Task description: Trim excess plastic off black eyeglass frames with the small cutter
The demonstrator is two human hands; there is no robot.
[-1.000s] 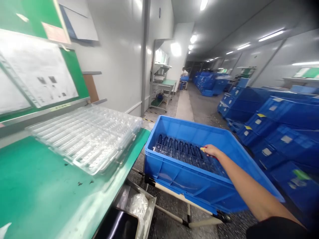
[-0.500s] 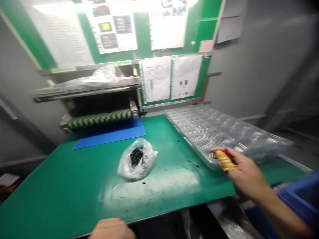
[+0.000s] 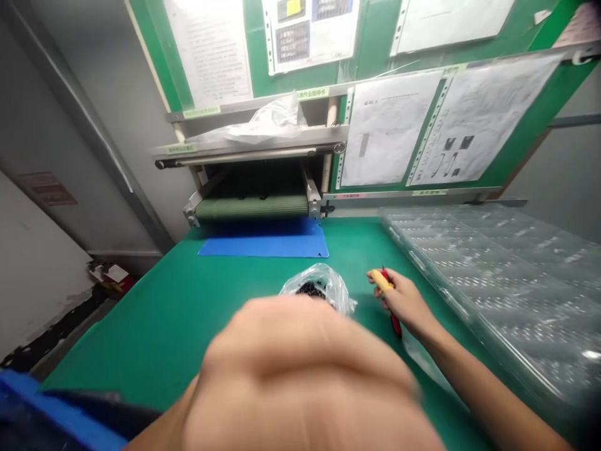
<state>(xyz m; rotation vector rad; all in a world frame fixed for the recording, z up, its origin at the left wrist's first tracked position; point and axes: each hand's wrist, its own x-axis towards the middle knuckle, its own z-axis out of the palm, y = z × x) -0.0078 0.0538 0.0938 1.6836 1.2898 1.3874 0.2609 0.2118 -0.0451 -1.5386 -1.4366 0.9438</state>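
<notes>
Head view: right hand closed around a yellow-and-red handled tool, low over the green tabletop.
Tool sticks out the front and underside of the fist. Clear bag of dark parts lies just left of that hand; clear blister trays stacked to its right. Left hand is a close-up blur, grip unreadable. Blue mat and conveyor sit beyond both.

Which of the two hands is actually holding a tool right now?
The right hand, resting on the green table, grips a yellow-and-red tool. The left hand is a blur close to the camera; whether it holds anything cannot be told.
</notes>
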